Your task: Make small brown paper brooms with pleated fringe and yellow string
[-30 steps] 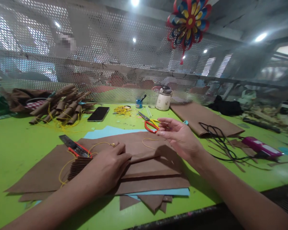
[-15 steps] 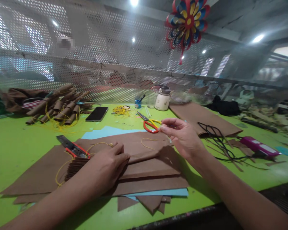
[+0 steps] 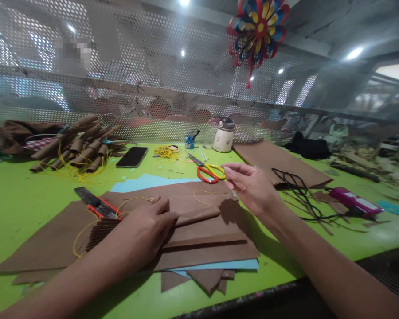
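Observation:
My left hand (image 3: 149, 228) is closed with its fingers pressing on a narrow folded strip of brown paper (image 3: 199, 216). Beneath it lie larger brown paper sheets (image 3: 49, 241). A pleated brown paper stack (image 3: 101, 231) shows beside my left forearm, a yellow cord (image 3: 76, 241) looping around it. The red utility knife (image 3: 98, 203) rests just behind that stack. My right hand (image 3: 251, 186) hovers above the sheets' right side, fingertips pinched together; whatever is between them is too small to make out. Scissors with red and yellow handles (image 3: 208, 173) lie just left of its fingertips.
Rolled brown paper tubes (image 3: 86, 153), a phone (image 3: 132, 157), yellow string (image 3: 166, 152), a blue jar (image 3: 189, 142) and a white bottle (image 3: 223, 137) line the back. To the right are a folded brown sheet (image 3: 282, 161), black cable (image 3: 294, 190) and a purple device (image 3: 355, 201).
My right hand has shifted slightly to the right, away from the scissors. My left hand stays on the folded paper strip. The whole view has moved a little.

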